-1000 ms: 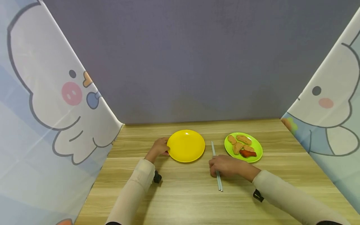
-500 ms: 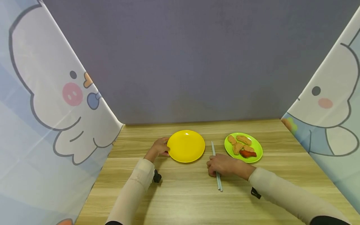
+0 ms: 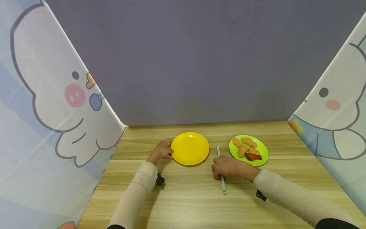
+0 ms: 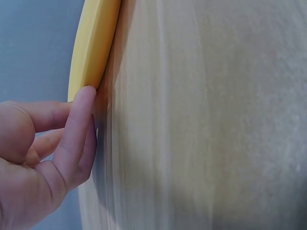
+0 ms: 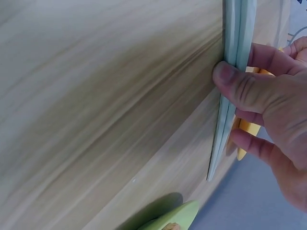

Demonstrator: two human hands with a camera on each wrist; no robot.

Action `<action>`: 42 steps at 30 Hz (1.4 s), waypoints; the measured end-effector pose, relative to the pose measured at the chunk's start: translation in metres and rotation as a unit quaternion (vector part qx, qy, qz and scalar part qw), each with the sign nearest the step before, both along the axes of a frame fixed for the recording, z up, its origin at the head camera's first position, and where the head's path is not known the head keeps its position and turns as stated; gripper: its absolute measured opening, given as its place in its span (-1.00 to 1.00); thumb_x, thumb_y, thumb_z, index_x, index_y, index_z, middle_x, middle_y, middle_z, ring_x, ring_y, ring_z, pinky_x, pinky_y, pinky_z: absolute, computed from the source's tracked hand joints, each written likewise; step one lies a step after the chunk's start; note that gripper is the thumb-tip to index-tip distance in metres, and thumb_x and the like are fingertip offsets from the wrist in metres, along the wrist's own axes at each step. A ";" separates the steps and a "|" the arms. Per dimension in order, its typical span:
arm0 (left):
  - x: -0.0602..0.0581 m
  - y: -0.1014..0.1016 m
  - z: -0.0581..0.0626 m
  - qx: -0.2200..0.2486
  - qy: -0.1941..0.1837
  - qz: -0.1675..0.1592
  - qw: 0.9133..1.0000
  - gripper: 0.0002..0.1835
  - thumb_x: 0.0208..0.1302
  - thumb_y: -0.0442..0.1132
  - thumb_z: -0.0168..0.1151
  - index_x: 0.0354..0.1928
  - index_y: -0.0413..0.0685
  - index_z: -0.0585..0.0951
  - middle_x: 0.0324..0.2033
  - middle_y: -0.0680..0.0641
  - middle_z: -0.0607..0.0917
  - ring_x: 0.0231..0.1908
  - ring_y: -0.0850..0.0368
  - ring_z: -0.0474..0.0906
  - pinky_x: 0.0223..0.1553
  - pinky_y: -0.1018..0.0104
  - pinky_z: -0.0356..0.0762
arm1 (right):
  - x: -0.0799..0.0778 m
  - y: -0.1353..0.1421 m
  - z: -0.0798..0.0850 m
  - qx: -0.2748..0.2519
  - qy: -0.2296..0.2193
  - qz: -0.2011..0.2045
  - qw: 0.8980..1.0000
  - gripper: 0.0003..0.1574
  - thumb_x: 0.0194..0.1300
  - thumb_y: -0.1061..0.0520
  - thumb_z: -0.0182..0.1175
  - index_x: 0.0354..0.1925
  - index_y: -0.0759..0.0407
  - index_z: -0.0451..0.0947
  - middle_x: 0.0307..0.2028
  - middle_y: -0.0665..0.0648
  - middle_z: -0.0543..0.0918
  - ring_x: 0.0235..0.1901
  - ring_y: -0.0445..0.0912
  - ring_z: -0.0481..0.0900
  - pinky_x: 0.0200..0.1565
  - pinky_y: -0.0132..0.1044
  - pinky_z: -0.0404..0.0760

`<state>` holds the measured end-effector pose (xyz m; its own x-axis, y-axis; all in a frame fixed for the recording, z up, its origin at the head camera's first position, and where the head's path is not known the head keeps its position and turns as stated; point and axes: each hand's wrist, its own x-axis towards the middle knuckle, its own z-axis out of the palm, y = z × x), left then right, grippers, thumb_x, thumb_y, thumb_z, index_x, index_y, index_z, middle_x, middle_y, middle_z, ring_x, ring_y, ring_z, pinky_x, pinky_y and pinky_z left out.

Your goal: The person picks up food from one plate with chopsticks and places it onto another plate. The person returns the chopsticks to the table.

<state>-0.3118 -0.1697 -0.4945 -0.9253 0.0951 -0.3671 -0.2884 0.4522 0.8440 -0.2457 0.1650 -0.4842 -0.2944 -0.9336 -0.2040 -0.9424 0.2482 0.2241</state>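
My left hand [image 3: 164, 149] pinches the left rim of a yellow plate [image 3: 190, 148]. In the left wrist view, thumb and fingers [image 4: 82, 103] meet at the plate's edge [image 4: 93, 48], low over the table. A pair of pale chopsticks [image 3: 223, 186] lies lengthwise between the two plates. My right hand [image 3: 227, 167] grips them near the middle, and its palm hides part of them. In the right wrist view, the thumb presses one side of the chopsticks [image 5: 238, 24] while fingers reach round the other; the two sticks lie side by side, close to the tabletop.
A green plate [image 3: 233, 155] stands right of the chopsticks, bearing several brown fried-looking food pieces [image 3: 248, 142] and a reddish drumstick-shaped piece [image 3: 253, 156]. A grey panel [image 3: 183, 63] closes off the back of the wooden table [image 3: 183, 203]. Cartoon-printed sheets flank both sides.
The chopsticks' near ends, slightly apart before, have come together in my right hand. That hand has shifted a little left. My left hand and the plates look the same.
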 end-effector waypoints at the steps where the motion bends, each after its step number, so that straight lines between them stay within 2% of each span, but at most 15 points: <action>1: 0.000 0.000 0.000 0.000 0.000 0.001 1.000 -0.25 0.26 -0.57 0.28 0.48 -0.01 0.39 0.05 -0.32 0.66 -0.37 0.07 0.69 -0.37 0.27 0.82 | 0.000 0.001 0.000 -0.005 -0.002 0.002 1.000 -0.70 -0.06 0.07 0.52 -0.54 -0.33 0.61 -0.43 -0.30 0.55 -0.40 -0.28 0.27 -0.46 -0.50 0.23; 4: 0.000 0.000 0.002 0.000 0.002 -0.001 1.000 -0.24 0.26 -0.56 0.28 0.49 -0.01 0.38 0.05 -0.32 0.67 -0.37 0.08 0.68 -0.38 0.27 0.82 | 0.000 0.004 0.001 -0.019 0.005 0.014 1.000 -0.71 -0.02 0.09 0.50 -0.53 -0.33 0.62 -0.43 -0.30 0.55 -0.40 -0.28 0.29 -0.47 -0.50 0.20; 11: 0.004 0.000 0.005 -0.003 -0.001 -0.001 1.000 -0.25 0.26 -0.56 0.27 0.49 -0.01 0.39 0.02 -0.31 0.67 -0.38 0.07 0.68 -0.36 0.26 0.82 | 0.002 0.013 -0.006 -0.072 0.060 0.063 0.994 -0.85 0.20 -0.04 0.31 -0.44 -0.39 0.66 -0.41 -0.30 0.58 -0.40 -0.26 0.35 -0.46 -0.47 0.24; 16: 0.003 -0.001 0.005 -0.006 0.004 0.003 1.000 -0.25 0.25 -0.57 0.26 0.48 -0.02 0.40 -0.06 -0.28 0.68 -0.39 0.06 0.68 -0.34 0.24 0.83 | 0.002 0.022 -0.015 -0.118 0.104 0.098 0.983 -0.92 0.22 -0.09 0.29 -0.35 -0.39 0.67 -0.40 -0.28 0.57 -0.39 -0.25 0.39 -0.40 -0.43 0.35; 19: 0.003 -0.001 0.004 -0.006 0.003 0.005 1.000 -0.25 0.24 -0.58 0.25 0.47 -0.03 0.40 -0.10 -0.25 0.68 -0.40 0.08 0.67 -0.34 0.23 0.83 | 0.002 0.026 -0.018 -0.146 0.123 0.117 0.975 -0.94 0.23 -0.10 0.27 -0.35 -0.37 0.65 -0.41 -0.27 0.55 -0.39 -0.25 0.40 -0.38 -0.43 0.31; 24: 0.003 0.001 0.003 -0.006 -0.004 0.006 1.000 -0.25 0.25 -0.56 0.25 0.48 -0.01 0.40 -0.15 -0.22 0.67 -0.41 0.10 0.66 -0.33 0.22 0.83 | 0.000 0.032 -0.017 -0.191 0.139 0.127 0.963 -0.94 0.30 -0.06 0.20 -0.30 -0.29 0.61 -0.36 -0.24 0.56 -0.31 -0.24 0.46 -0.29 -0.42 0.41; 28: 0.002 0.002 0.002 -0.003 -0.007 0.006 1.000 -0.24 0.26 -0.56 0.26 0.49 0.00 0.38 -0.12 -0.24 0.66 -0.40 0.09 0.68 -0.32 0.21 0.83 | -0.004 0.036 -0.010 -0.221 0.163 0.123 0.954 -0.89 0.36 0.07 0.10 -0.25 -0.16 0.57 -0.30 -0.17 0.60 -0.24 -0.21 0.54 -0.18 -0.37 0.58; 32: 0.002 0.002 0.002 -0.001 -0.007 0.005 1.000 -0.23 0.26 -0.57 0.25 0.50 0.01 0.38 -0.05 -0.27 0.65 -0.37 0.08 0.70 -0.32 0.21 0.83 | -0.007 0.040 0.003 -0.259 0.158 0.109 0.947 -0.84 0.39 0.18 0.06 -0.19 -0.06 0.56 -0.25 -0.12 0.63 -0.21 -0.18 0.58 -0.13 -0.35 0.65; 34: 0.002 0.002 0.002 0.000 -0.007 0.007 1.000 -0.23 0.25 -0.57 0.25 0.49 0.01 0.38 -0.04 -0.27 0.64 -0.36 0.07 0.70 -0.32 0.22 0.83 | -0.008 0.042 0.011 -0.283 0.152 0.097 0.942 -0.83 0.49 0.14 0.03 -0.17 -0.03 0.58 -0.24 -0.10 0.65 -0.21 -0.17 0.60 -0.13 -0.35 0.68; 37: 0.002 0.001 0.002 0.001 -0.006 0.009 1.000 -0.23 0.24 -0.57 0.25 0.49 0.02 0.39 -0.06 -0.26 0.65 -0.36 0.07 0.69 -0.34 0.23 0.83 | -0.010 0.044 0.021 -0.315 0.140 0.073 0.936 -0.58 0.67 0.05 -0.20 -0.18 -0.01 0.61 -0.23 -0.09 0.68 -0.20 -0.17 0.63 -0.12 -0.35 0.71; 40: 0.001 0.002 0.001 0.001 -0.005 0.008 1.000 -0.23 0.24 -0.57 0.25 0.49 0.02 0.39 -0.07 -0.26 0.65 -0.37 0.07 0.68 -0.36 0.25 0.82 | -0.011 0.046 0.029 -0.339 0.136 0.046 0.930 -0.39 0.69 0.01 -0.39 -0.20 0.02 0.62 -0.24 -0.08 0.69 -0.21 -0.17 0.65 -0.16 -0.34 0.72; 42: 0.001 0.002 0.001 0.001 -0.006 0.009 1.000 -0.23 0.24 -0.57 0.25 0.49 0.01 0.39 -0.07 -0.26 0.65 -0.37 0.07 0.68 -0.36 0.26 0.82 | -0.011 0.048 0.033 -0.360 0.126 0.035 0.924 -0.39 0.69 0.00 -0.37 -0.21 0.06 0.62 -0.25 -0.05 0.70 -0.23 -0.16 0.67 -0.20 -0.34 0.74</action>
<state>-0.3108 -0.1682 -0.4940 -0.9222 0.0801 -0.3784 -0.3066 0.4451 0.8413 -0.2568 0.2128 -0.4513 -0.1814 -0.8196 0.5435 -0.9021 0.3587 0.2398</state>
